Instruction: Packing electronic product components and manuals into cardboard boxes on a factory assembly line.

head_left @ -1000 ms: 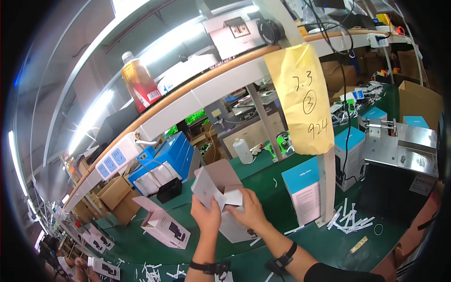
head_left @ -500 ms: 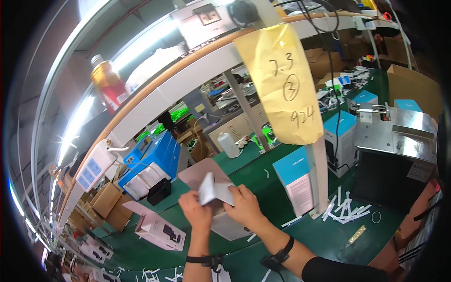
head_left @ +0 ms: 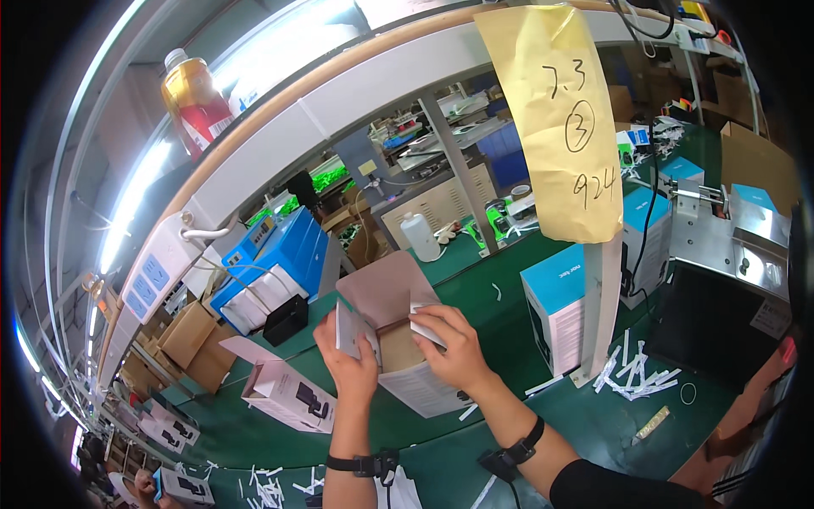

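Across the lower half of the view runs a green bench (head_left: 502, 329), its surface showing as a band between the right hand (head_left: 455, 343) and a metal post (head_left: 599, 305). The edge of a white shelf (head_left: 280, 140) arches over it, well above both hands. At the left, beyond the work, stands a blue machine (head_left: 292, 246). A pale carton (head_left: 428, 390) stands on the bench between the hands, its top open and its lid (head_left: 390, 284) raised at the back. A blue-topped box (head_left: 557, 310) stands just beside the post; a neighbouring carton (head_left: 288, 394) stands to the left, green surface between it and the left hand (head_left: 349, 363). That hand pinches a white panel (head_left: 349, 329) at the carton's left rim, thumb on its inner face. The right hand's fingers, bent close together, clamp a smaller panel (head_left: 430, 334) at the right rim. Whether either joins the carton cannot be told. Loose white strips (head_left: 634, 370) lie right of the post's foot.
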The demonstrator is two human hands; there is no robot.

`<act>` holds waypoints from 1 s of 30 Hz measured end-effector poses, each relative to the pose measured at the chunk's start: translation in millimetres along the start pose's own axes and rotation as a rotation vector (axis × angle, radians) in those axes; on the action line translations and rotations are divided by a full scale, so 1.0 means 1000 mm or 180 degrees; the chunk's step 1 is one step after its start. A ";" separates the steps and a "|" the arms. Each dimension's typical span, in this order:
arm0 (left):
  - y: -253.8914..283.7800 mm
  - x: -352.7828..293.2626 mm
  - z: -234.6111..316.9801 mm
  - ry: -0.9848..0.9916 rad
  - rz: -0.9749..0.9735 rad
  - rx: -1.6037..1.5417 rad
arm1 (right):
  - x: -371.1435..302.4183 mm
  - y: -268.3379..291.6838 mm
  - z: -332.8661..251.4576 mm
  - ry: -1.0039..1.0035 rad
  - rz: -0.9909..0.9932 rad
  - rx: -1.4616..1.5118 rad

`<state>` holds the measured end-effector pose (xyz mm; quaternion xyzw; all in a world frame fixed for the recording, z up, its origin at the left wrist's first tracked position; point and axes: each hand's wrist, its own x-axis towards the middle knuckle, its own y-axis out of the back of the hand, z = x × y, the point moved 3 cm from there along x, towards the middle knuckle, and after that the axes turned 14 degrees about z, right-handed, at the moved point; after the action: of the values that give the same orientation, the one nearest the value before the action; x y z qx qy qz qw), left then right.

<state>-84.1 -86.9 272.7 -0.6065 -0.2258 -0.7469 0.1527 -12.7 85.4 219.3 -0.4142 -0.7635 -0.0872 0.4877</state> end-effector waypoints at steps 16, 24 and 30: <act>-0.006 -0.020 -0.014 0.1262 -0.0256 -0.0091 | 0.010 0.007 0.010 -0.0107 -0.0050 0.0018; -0.009 -0.033 -0.001 0.0585 -0.0546 -0.0503 | 0.011 0.013 0.017 -0.0013 -0.0442 -0.0791; -0.024 -0.051 0.017 0.0131 -0.1202 -0.0635 | 0.017 0.015 0.028 -0.0695 -0.0829 -0.0281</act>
<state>-70.9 -59.9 221.8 -0.5501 -0.2572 -0.7931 -0.0462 -23.9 118.9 214.9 -0.3399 -0.8546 -0.1375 0.3677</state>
